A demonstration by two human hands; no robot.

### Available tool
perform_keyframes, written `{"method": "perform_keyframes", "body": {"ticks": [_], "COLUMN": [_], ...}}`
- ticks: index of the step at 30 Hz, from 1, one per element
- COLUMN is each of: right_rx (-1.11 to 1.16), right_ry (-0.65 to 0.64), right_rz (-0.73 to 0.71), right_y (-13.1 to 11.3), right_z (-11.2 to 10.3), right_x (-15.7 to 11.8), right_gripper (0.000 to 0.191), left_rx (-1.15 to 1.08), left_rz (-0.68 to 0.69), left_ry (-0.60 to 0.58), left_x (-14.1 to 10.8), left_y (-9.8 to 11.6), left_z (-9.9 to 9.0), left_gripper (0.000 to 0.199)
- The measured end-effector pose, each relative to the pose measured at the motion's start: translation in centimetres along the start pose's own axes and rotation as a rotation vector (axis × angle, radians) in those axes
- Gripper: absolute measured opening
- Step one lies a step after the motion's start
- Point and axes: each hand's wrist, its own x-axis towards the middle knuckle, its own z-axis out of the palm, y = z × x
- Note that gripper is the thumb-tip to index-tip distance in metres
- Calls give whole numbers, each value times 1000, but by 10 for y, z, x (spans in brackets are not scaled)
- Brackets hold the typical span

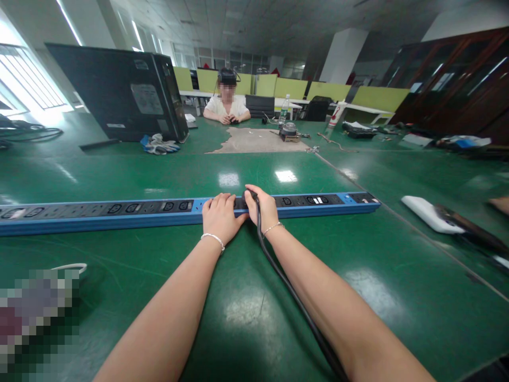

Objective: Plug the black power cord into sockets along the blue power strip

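A long blue power strip (131,222) with black sockets lies across the green table. My left hand (220,216) rests on its middle, fingers bent over the top and thumb along the near side. Just to the right, my right hand (263,209) is closed round the plug end of a black cable (278,270) at the strip's sockets. The plug is mostly hidden by my fingers, so how far it sits in a socket cannot be seen. From that hand the cable runs down toward the bottom edge beside my right forearm.
A black computer case (119,95) and gloves (159,144) stand back left. Across the table (159,172) sits a person (227,103). A bottle (284,109) and a metal part (289,131) are behind; a white-and-dark object (433,215) lies right.
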Motion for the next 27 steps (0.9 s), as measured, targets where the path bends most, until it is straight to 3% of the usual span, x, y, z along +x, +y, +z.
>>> {"method": "perform_keyframes", "body": {"ticks": [8, 15, 19, 22, 25, 27], "right_rx": [-341, -387, -381, -364, -308, -280], "right_ry": [-50, -41, -145, -215, -254, -246], "right_rz": [-169, -190, -274, -268, -299, -317], "right_y": [-12, -4, 2, 8, 13, 17], "right_z": [4, 6, -5, -14, -17, -15], "right_x": [-10, -19, -23, -24, -23, -22], "right_gripper": [34, 37, 43, 50, 54, 59], "left_rx": [-30, -28, -34, -66, -125, -156], "left_rz": [-12, -26, -35, 42, 184, 204], "left_ry": [24, 9, 19, 20, -51, -95], "left_x": [0, 0, -1, -1, 0, 1], "left_y": [1, 1, 2, 5, 8, 10], "left_z": [1, 0, 0, -1, -4, -6], "left_gripper": [41, 41, 51, 58, 58, 55]}}
